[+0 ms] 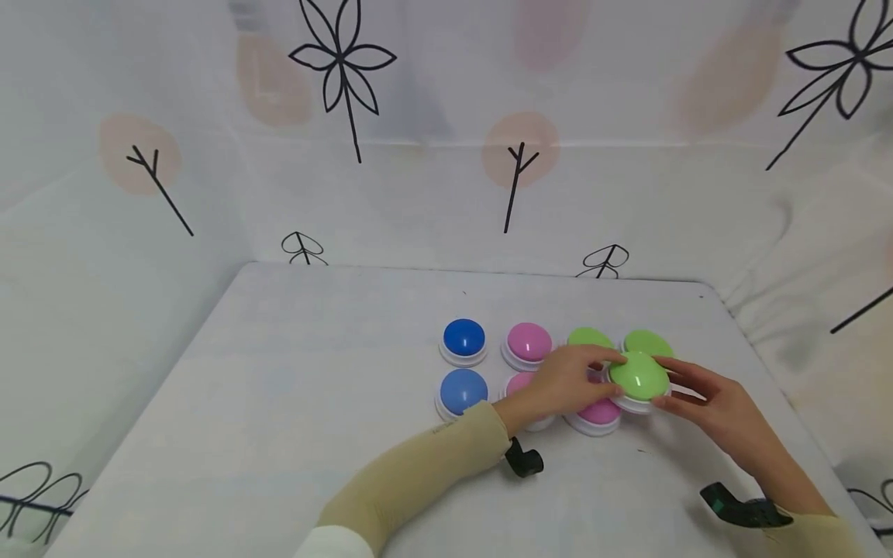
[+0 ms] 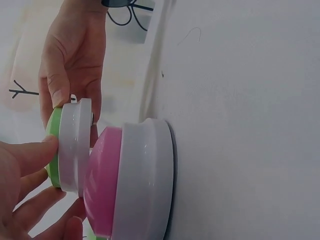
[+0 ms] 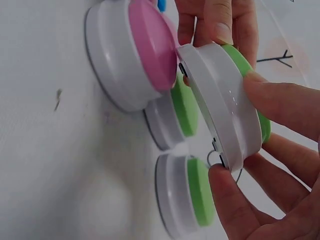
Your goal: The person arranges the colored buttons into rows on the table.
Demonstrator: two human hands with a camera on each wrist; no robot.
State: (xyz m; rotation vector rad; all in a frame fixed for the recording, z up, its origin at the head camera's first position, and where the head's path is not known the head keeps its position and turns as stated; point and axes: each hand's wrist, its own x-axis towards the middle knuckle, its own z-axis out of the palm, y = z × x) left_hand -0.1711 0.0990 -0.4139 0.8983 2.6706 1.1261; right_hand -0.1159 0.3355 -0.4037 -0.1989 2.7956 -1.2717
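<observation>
A green dome push button (image 1: 638,377) with a white base is held above the table between both hands. My left hand (image 1: 563,380) grips its left side, and the thumb lies on the green dome in the left wrist view. On the opposite side, my right hand (image 1: 725,415) pinches the rim between thumb and fingers. The right wrist view shows the white base (image 3: 222,102) tilted, its underside off the table. Just left of it and lower stands a pink button (image 1: 598,415), partly behind the left hand. Two more green buttons (image 1: 647,342) (image 1: 589,337) stand behind the held one.
Further left, a pink button (image 1: 529,342) stands in the back row, with another pink button (image 1: 518,383) partly hidden by the left hand. Two blue buttons (image 1: 463,339) (image 1: 463,391) end the rows. All stand on the white table (image 1: 279,403), with patterned cloth (image 1: 432,201) behind.
</observation>
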